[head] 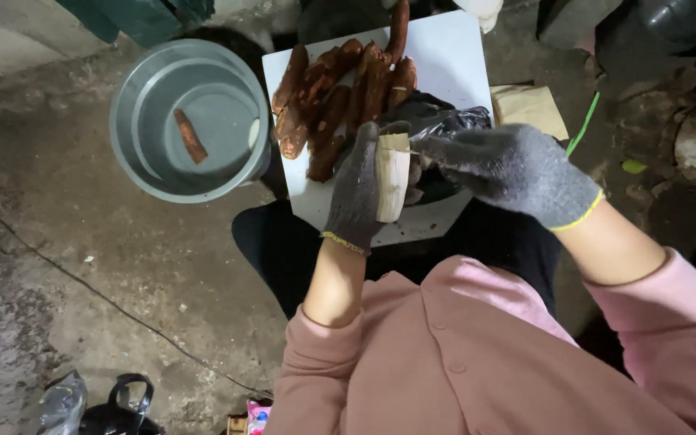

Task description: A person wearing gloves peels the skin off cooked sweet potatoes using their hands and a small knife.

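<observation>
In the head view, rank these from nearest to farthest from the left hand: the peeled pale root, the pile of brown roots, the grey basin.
1. Peeled pale root: held in the left hand.
2. Pile of brown roots: just beyond, on the white board.
3. Grey basin: farthest, on the left.

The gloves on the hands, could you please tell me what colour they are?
Dark grey knit gloves with a yellow edge at the cuff, seen best in the head view.

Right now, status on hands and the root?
Left hand grips peeled pale root upright. Right hand at its top; tool unclear. Unpeeled brown roots piled on white board behind; grey basin left.
</observation>
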